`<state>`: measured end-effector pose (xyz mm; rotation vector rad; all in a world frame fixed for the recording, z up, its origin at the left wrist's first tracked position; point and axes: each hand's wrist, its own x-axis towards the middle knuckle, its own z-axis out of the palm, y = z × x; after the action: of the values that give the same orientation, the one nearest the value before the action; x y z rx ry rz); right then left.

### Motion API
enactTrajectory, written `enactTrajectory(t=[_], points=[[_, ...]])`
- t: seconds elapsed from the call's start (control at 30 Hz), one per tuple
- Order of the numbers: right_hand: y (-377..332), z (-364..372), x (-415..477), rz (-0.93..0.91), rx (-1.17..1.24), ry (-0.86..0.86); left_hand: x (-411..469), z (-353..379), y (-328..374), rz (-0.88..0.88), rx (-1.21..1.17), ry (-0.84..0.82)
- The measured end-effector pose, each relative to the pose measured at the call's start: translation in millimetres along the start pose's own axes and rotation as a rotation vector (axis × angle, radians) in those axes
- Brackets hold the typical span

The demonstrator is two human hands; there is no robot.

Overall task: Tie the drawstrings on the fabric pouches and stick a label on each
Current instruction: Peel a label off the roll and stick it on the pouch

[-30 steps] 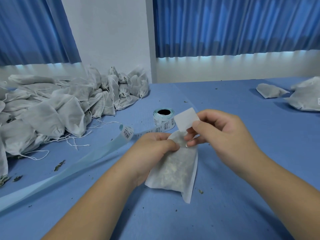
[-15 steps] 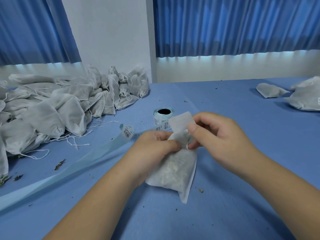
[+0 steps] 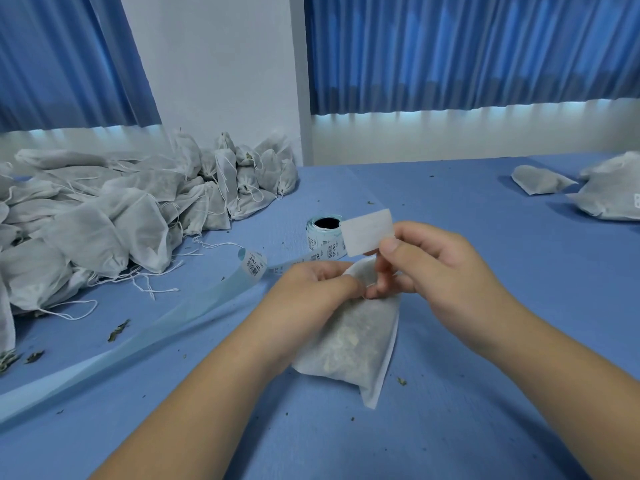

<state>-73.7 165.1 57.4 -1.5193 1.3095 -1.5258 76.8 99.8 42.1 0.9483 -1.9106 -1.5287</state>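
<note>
My left grip (image 3: 318,289) clasps the neck of the filled pouch (image 3: 353,341) lying on the surface (image 3: 485,375), my right grip (image 3: 446,275) pinches a loose label (image 3: 367,232) just above it, not yet stuck, while the pouch heap (image 3: 104,220) further left apparently awaits labels.

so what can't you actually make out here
All in the head view:
- neck of pouch: left hand and right hand cover it, so tied or not is unclear
- face of label: only a blank side shows
- print on roll: too small to read
- rest of pile: cut off by left edge
</note>
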Motion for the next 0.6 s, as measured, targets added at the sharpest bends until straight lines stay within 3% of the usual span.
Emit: enactTrajectory(t=[0.2,0.33,0.6], points=[[-2,-2,1,0.008,0.102,0.005,1,-2,-1,-0.015,-0.075,-0.036],[-4,-9,2,-0.038,0.049,0.057,3,-3,-1,-0.076,-0.184,-0.002],[4,-11,-1,-0.520,-0.579,0.090,1,-5,2,-0.130,-0.266,-0.013]])
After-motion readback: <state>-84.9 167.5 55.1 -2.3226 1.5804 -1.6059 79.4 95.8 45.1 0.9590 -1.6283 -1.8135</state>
